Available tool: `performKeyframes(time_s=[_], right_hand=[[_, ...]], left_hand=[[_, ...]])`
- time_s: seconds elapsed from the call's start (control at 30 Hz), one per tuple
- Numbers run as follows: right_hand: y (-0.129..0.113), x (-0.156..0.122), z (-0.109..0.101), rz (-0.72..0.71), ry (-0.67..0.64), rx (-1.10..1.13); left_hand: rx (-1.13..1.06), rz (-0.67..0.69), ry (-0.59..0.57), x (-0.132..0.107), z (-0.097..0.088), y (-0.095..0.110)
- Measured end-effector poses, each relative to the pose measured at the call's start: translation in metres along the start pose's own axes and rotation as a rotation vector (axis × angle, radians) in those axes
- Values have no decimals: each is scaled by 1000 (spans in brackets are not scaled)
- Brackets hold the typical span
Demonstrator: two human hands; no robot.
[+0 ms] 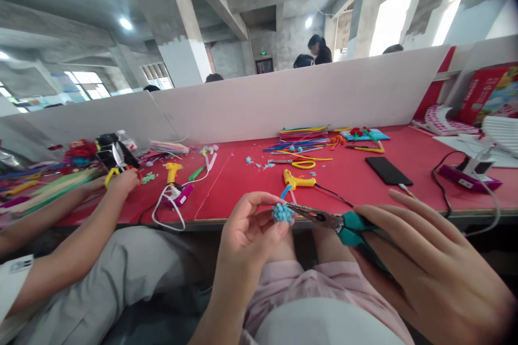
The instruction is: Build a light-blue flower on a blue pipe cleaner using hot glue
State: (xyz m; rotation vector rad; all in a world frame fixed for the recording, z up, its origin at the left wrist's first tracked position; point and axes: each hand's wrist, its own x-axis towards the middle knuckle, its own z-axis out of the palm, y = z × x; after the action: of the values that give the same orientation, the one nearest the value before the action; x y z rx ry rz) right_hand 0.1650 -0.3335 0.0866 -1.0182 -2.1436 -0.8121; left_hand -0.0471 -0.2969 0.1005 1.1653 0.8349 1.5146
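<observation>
Between the thumb and fingers of my left hand is a small fuzzy light-blue flower, with a blue stem end sticking up behind it. My right hand grips the teal handles of a pair of needle-nose pliers. The plier tips reach the upper right side of the flower; whether they pinch part of it I cannot tell. Just beyond my hands, on the red table, lies a yellow glue gun. Yellow-handled scissors rest behind it among blue fuzz scraps.
Pipe cleaners are bundled by the white partition. A black phone and a purple power strip lie at right. At left a co-worker's hand holds scissors, near another yellow glue gun and a looped white cable.
</observation>
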Motion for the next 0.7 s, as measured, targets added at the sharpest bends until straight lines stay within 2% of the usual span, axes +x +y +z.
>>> performKeyframes(time_s=[0.13,0.33,0.5,0.7], right_hand=[[2,-2,0,69,-14,78],[-1,-10,1,198,-137,267],[-3,-9,1,245,-159,358],[-4,-5,0,258,-122,388]], left_hand=[[-58,14,-1,2,-2,0],[-139,20,-48,3,-6,0],[-145,21,-78,2,-7,1],[-143,22,-88,2,-6,2]])
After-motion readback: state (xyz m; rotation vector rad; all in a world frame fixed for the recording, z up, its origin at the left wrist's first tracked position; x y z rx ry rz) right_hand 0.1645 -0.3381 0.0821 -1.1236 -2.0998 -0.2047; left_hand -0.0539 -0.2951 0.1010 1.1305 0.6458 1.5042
